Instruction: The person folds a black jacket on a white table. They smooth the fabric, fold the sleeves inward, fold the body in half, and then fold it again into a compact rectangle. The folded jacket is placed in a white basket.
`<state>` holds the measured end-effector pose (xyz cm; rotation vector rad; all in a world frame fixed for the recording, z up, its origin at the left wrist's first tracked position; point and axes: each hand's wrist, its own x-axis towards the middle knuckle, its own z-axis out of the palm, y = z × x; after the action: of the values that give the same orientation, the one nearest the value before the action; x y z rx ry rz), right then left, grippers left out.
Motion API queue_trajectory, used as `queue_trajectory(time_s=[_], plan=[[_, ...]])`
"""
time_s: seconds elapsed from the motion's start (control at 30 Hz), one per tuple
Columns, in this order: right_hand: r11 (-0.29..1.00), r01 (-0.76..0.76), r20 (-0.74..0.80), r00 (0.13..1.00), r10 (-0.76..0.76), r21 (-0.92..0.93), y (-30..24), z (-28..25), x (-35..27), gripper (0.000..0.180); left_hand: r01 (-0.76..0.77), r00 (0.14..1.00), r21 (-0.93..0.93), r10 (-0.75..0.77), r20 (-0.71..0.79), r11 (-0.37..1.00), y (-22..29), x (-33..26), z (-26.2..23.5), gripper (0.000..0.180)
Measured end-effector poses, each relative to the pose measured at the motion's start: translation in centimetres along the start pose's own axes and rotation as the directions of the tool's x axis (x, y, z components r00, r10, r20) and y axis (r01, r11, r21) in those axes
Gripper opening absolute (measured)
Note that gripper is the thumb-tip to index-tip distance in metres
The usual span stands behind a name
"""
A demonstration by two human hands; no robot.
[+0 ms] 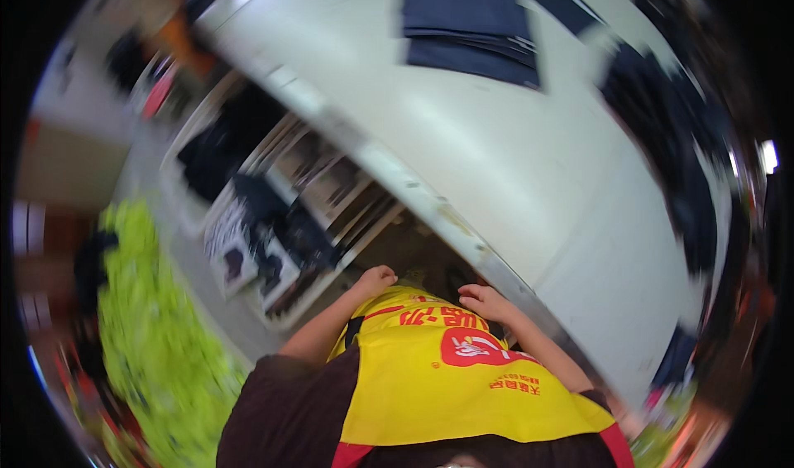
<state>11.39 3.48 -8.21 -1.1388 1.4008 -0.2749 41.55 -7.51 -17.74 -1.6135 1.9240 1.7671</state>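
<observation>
My left hand (379, 281) is by the far edge of the yellow apron (397, 385) that I wear, its fingers curled in. Close to the apron's right side, my right hand (488, 302) is also closed, with the fingers turned inward. Blur hides whether either hand pinches the cloth or something small. Red lettering and a red emblem mark the apron. Beyond my right hand runs the edge of a large white table (496, 195). A folded stack of dark navy cloth (471, 25) lies on its far part.
More dark garments (662, 129) lie along the table's right side, with another dark folded piece (562, 9) at the back. Under the table, a shelf (331, 187) holds dark cloth and printed white pieces (231, 253). A large neon yellow-green heap (157, 327) fills the left.
</observation>
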Motion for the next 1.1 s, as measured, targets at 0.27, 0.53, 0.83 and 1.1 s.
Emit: queue_trajectory(time_s=[0.27,0.53,0.83,1.1], plan=[[0.868,-0.469,-0.49,0.724,0.485,0.165,17.7,12.7,-12.1,0.032,-0.558,0.724,0.263,0.307,0.617,0.787,18.4,-0.3,6.7,0.031],[0.442,-0.39,-0.358,0.27,0.894,0.808,34.2,35.9,-21.0,0.027,-0.953,0.233,0.045,0.633,0.738,0.299,33.0,-9.8,29.9,0.016],[0.212,-0.111,-0.208,0.044,0.977,0.971,49.0,42.5,-27.2,0.025,-0.936,0.061,0.262,0.622,0.78,-0.236,35.4,-10.3,52.1,0.061],[0.068,-0.142,-0.086,-0.124,0.989,0.988,65.9,39.9,-26.6,0.022,-0.903,0.226,0.392,0.583,0.781,-0.175,33.9,-9.7,53.4,0.078]])
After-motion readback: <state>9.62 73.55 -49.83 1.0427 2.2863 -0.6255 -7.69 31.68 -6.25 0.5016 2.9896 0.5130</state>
